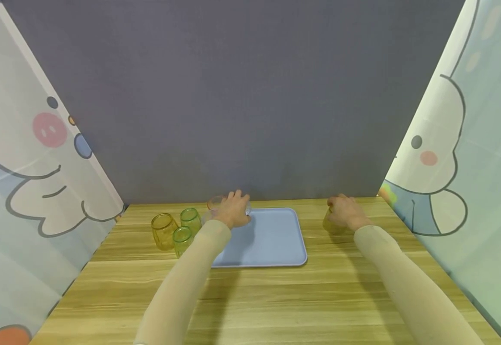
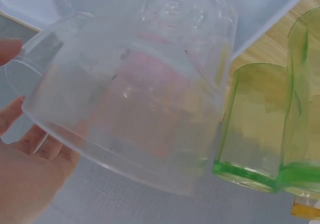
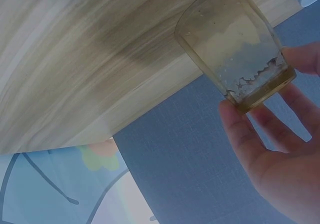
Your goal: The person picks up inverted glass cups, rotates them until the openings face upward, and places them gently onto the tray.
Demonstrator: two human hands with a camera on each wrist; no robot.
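Observation:
My left hand (image 1: 237,205) grips a clear plastic cup (image 1: 216,203) at the far left corner of the light blue tray (image 1: 276,239). In the left wrist view that clear cup (image 2: 135,94) fills the frame, its wide mouth towards my fingers (image 2: 20,149) and its base towards the tray (image 2: 270,9). My right hand (image 1: 340,208) is curled over a yellowish cup (image 1: 332,224) on the table right of the tray. In the right wrist view my fingers (image 3: 260,144) and thumb hold the thick end of this yellowish cup (image 3: 232,54); its other end meets the wood.
Two green cups (image 1: 190,219) (image 1: 182,238) and a yellow cup (image 1: 163,231) stand left of the tray; the green cups (image 2: 250,129) are close beside the clear one. A grey wall stands behind the wooden table (image 1: 276,297), and cartoon-print panels (image 1: 39,158) flank both sides.

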